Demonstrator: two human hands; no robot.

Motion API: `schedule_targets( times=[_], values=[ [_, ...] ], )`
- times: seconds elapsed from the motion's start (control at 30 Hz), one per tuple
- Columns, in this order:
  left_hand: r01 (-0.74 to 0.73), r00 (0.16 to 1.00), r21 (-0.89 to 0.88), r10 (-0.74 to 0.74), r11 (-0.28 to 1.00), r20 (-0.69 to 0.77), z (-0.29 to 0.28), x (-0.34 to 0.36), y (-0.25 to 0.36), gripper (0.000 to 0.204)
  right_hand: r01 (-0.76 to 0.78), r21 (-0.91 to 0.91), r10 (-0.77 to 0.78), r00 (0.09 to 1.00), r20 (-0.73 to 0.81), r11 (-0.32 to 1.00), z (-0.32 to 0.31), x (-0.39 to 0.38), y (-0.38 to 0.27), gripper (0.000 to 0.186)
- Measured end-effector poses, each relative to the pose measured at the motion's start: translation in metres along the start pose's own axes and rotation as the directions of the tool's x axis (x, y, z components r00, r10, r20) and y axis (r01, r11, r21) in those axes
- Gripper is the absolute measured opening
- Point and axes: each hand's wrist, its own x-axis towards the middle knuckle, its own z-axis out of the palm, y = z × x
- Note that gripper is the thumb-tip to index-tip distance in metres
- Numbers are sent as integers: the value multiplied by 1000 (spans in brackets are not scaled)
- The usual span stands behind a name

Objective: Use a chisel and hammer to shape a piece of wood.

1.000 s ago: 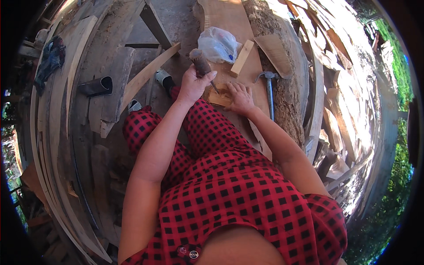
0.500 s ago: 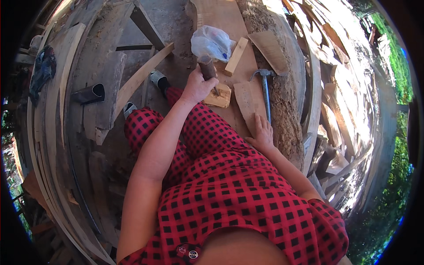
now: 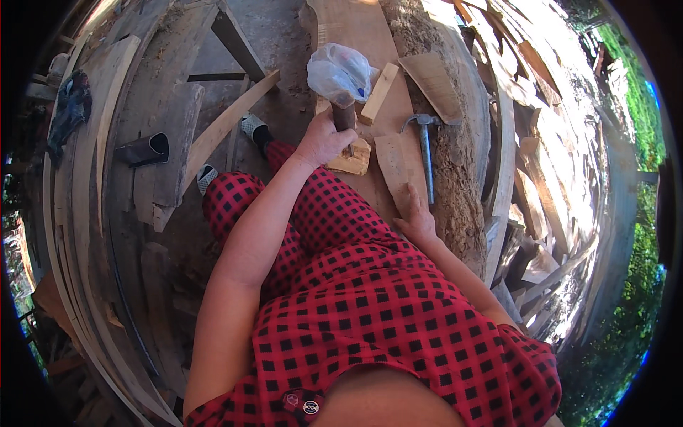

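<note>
My left hand [image 3: 325, 139] is closed around the thick dark handle of a chisel [image 3: 343, 117]. The chisel stands nearly upright, its lower end at a small pale wood block [image 3: 350, 158]; exact contact is hard to see. To the right lies a flat, tapered piece of wood [image 3: 391, 160]. My right hand [image 3: 417, 219] grips its near end, the thumb on the left and the fingers along the right. Beside that piece, a claw hammer [image 3: 427, 153] lies with its head away from me. All of this is on a wide plank [image 3: 356, 21].
A clear plastic bag [image 3: 338, 71] and a short wooden bar [image 3: 379, 92] lie beyond the chisel. Another flat offcut [image 3: 432, 84] rests by the rough bark edge [image 3: 459, 164]. Scrap wood [image 3: 541, 178] is heaped on the right. At left are long boards and a dark tube [image 3: 142, 151].
My right hand's fingers have gone from lying flat on the tapered piece to curling around its near end. The chisel in my left hand has shifted slightly right and toward me.
</note>
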Motion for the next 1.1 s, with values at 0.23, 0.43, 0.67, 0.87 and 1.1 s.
schedule_targets(
  times=[0.23,0.43,0.67,0.87,1.1],
  values=[
    [-21,1000,246,16,969,24,16,-1,-1,23,-194,395,180,981,71,898,-8,11,18,49],
    [-36,999,299,36,954,7,13,-6,17,52,-362,838,172,932,319,409,-99,4,-41,24],
    [-37,999,219,29,975,44,19,-2,16,40,290,681,-41,934,-356,672,-162,-18,-112,39],
    [-74,996,239,59,968,72,20,0,11,42,178,421,-113,978,-174,890,-164,-11,-105,32],
    [-102,986,347,47,932,162,23,2,14,47,249,358,-97,915,-392,900,-162,-25,-110,35]
  ],
)
